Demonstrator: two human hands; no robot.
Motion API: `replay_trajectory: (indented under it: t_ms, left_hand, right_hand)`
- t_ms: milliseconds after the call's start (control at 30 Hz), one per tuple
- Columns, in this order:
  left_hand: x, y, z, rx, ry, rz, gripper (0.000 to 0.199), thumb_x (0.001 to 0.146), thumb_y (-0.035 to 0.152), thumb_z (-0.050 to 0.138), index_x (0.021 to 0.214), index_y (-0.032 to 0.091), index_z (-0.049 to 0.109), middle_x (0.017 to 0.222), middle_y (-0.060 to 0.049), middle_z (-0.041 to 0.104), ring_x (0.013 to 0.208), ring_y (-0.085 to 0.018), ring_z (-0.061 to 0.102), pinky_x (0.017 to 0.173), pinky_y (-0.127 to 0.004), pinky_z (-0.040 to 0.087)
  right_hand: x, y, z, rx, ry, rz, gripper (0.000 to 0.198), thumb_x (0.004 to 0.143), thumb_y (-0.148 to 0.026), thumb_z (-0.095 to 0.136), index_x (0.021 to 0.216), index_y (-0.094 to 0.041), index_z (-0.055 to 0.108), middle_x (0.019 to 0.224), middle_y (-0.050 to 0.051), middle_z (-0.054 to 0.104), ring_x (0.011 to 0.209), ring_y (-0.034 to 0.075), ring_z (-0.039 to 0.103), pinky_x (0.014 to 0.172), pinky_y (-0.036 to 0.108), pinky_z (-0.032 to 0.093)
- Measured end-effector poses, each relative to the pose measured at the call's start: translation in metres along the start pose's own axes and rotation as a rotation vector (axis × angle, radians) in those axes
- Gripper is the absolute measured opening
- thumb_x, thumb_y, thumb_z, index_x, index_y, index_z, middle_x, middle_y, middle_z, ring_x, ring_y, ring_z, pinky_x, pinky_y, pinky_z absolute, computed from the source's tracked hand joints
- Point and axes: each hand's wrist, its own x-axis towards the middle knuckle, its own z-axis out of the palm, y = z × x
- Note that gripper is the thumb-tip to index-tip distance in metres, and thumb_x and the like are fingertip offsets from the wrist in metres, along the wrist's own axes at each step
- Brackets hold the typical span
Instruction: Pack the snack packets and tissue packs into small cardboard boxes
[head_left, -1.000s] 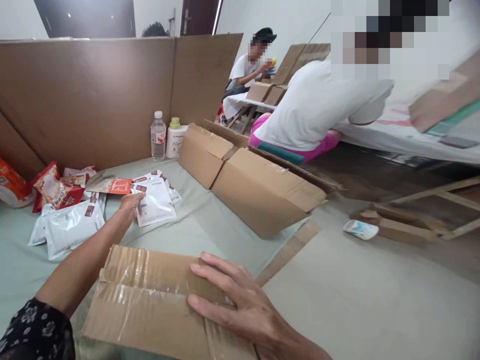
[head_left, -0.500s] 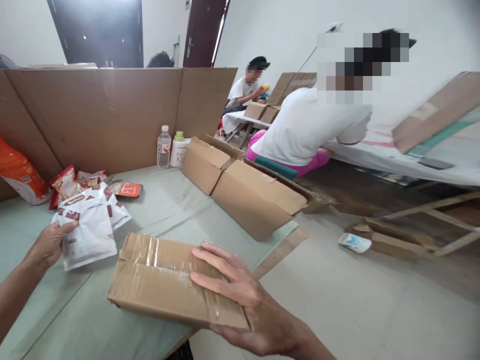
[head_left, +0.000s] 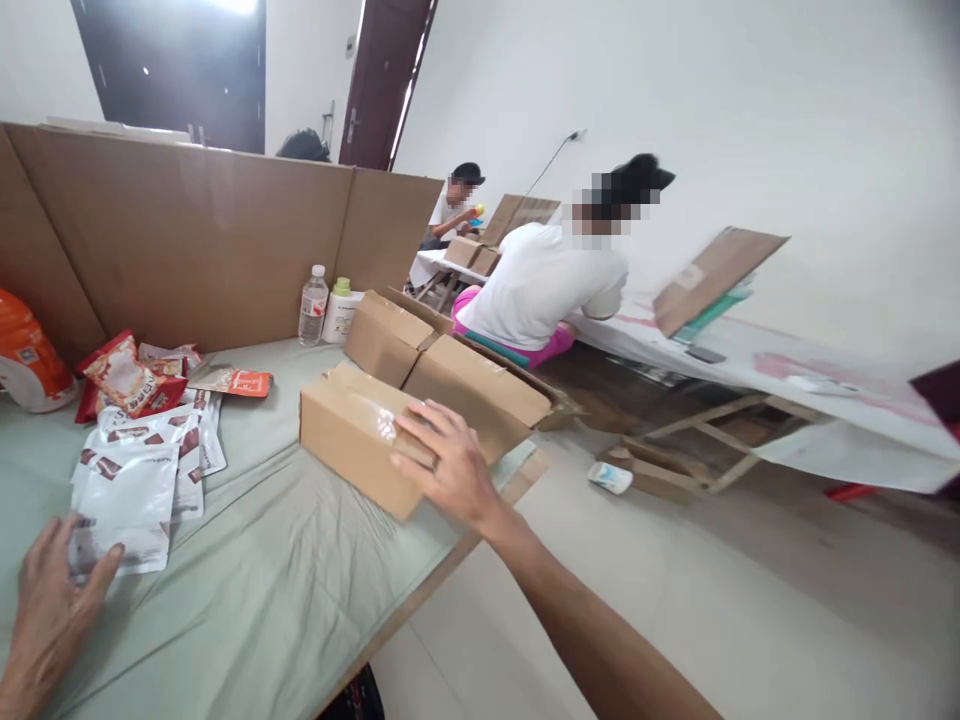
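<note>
My right hand [head_left: 454,470] grips the right end of a closed cardboard box [head_left: 349,425], its fingers over the taped top and its thumb hidden. The box is on the green cloth of the table, close in front of two open cardboard boxes [head_left: 480,385]. At the lower left, my left hand [head_left: 56,590] has its thumb and fingers apart at the near edge of a white pouch with brown marks [head_left: 127,500]. That pouch lies flat, overlapping similar ones. Just behind are red snack packets [head_left: 131,375] and an orange-and-grey packet [head_left: 232,380].
An orange bottle [head_left: 30,350], a clear water bottle [head_left: 313,308] and a white bottle with a green cap [head_left: 341,312] stand by an upright cardboard panel [head_left: 225,240]. Right of the table edge, a paper cup [head_left: 610,477] lies on the floor. Co-workers sit at tables beyond.
The closed box has moved away from me, up against the open boxes, with my right hand on it. My left hand has let go of the pouch, now flat on the table. The view has shifted right.
</note>
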Motion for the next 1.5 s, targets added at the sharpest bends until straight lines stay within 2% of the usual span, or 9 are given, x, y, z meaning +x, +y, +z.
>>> replay_trajectory:
  t_ms: [200, 367, 467, 600, 833, 967, 1100, 1267, 1500]
  left_hand:
    - [0.001, -0.02, 0.009, -0.093, 0.006, 0.024, 0.073, 0.077, 0.075, 0.051, 0.143, 0.043, 0.055, 0.151, -0.01, 0.058, 0.154, -0.045, 0.044, 0.128, -0.062, 0.037]
    - [-0.002, -0.024, 0.007, -0.08, -0.002, -0.015, 0.086, 0.076, 0.073, 0.051, 0.153, 0.035, 0.053, 0.159, -0.014, 0.053, 0.157, -0.047, 0.039, 0.13, -0.062, 0.033]
    - [-0.005, -0.019, 0.005, -0.116, 0.01, -0.001, 0.086, 0.074, 0.071, 0.054, 0.155, 0.041, 0.051, 0.161, -0.009, 0.053, 0.155, -0.049, 0.041, 0.129, -0.063, 0.034]
    - [-0.003, -0.011, 0.003, -0.189, 0.006, 0.032, 0.081, 0.07, 0.071, 0.059, 0.149, 0.063, 0.046, 0.16, 0.007, 0.056, 0.154, -0.048, 0.043, 0.128, -0.062, 0.035]
    - [-0.012, 0.011, 0.0, -0.183, -0.03, 0.046, 0.058, 0.08, 0.057, 0.065, 0.132, 0.032, 0.064, 0.146, -0.014, 0.061, 0.141, -0.05, 0.053, 0.118, -0.072, 0.042]
    - [-0.035, 0.012, 0.006, -0.113, -0.097, 0.061, 0.039, 0.1, 0.047, 0.069, 0.133, 0.026, 0.066, 0.148, -0.012, 0.06, 0.136, -0.032, 0.059, 0.116, -0.055, 0.049]
    - [-0.051, 0.014, 0.003, -0.08, -0.142, 0.11, 0.038, 0.103, 0.042, 0.068, 0.135, 0.021, 0.065, 0.145, -0.013, 0.063, 0.127, -0.029, 0.065, 0.109, -0.054, 0.057]
    - [-0.039, -0.003, -0.067, 0.003, -0.009, 0.094, 0.042, 0.103, 0.041, 0.068, 0.14, 0.025, 0.063, 0.153, -0.014, 0.056, 0.134, -0.031, 0.06, 0.113, -0.054, 0.054]
    - [0.088, -0.074, -0.221, 0.267, 0.337, -0.153, 0.06, 0.098, 0.038, 0.074, 0.152, 0.023, 0.052, 0.169, -0.015, 0.039, 0.155, -0.041, 0.039, 0.125, -0.072, 0.035]
  right_hand:
    - [0.126, 0.019, 0.069, -0.111, -0.035, 0.262, 0.041, 0.091, -0.04, 0.068, 0.128, -0.025, 0.077, 0.147, 0.012, 0.066, 0.143, 0.038, 0.048, 0.11, 0.058, 0.045]
    - [0.158, 0.033, 0.097, -0.126, -0.01, 0.344, 0.052, 0.095, -0.034, 0.064, 0.145, -0.018, 0.065, 0.159, 0.02, 0.056, 0.153, 0.041, 0.037, 0.119, 0.067, 0.032]
    - [0.131, 0.034, 0.094, -0.108, 0.044, 0.312, 0.059, 0.098, -0.035, 0.06, 0.153, -0.015, 0.056, 0.17, 0.021, 0.041, 0.159, 0.038, 0.029, 0.125, 0.064, 0.024]
    - [0.057, 0.009, 0.097, 0.02, -0.049, 0.119, 0.038, 0.101, -0.037, 0.056, 0.131, -0.02, 0.072, 0.163, 0.018, 0.051, 0.154, 0.034, 0.041, 0.123, 0.059, 0.032]
    - [-0.038, -0.05, 0.134, 0.143, -0.246, -0.055, 0.033, 0.099, -0.048, 0.057, 0.121, -0.03, 0.074, 0.14, 0.011, 0.071, 0.13, 0.033, 0.065, 0.106, 0.052, 0.053]
    - [-0.056, -0.048, 0.138, 0.218, -0.249, -0.081, 0.045, 0.101, -0.048, 0.041, 0.121, -0.021, 0.071, 0.133, 0.024, 0.071, 0.126, 0.044, 0.065, 0.1, 0.066, 0.051]
    - [-0.062, -0.035, 0.147, 0.112, -0.329, -0.047, 0.058, 0.099, -0.056, 0.033, 0.125, -0.021, 0.07, 0.142, 0.021, 0.068, 0.127, 0.043, 0.066, 0.102, 0.065, 0.052]
    - [-0.072, -0.027, 0.152, 0.07, -0.368, -0.016, 0.066, 0.095, -0.065, 0.029, 0.123, -0.024, 0.073, 0.142, 0.019, 0.069, 0.13, 0.041, 0.066, 0.102, 0.063, 0.054]
    - [-0.072, -0.022, 0.163, 0.044, -0.34, -0.042, 0.069, 0.093, -0.066, 0.029, 0.121, -0.023, 0.075, 0.141, 0.02, 0.07, 0.127, 0.042, 0.068, 0.099, 0.061, 0.056]
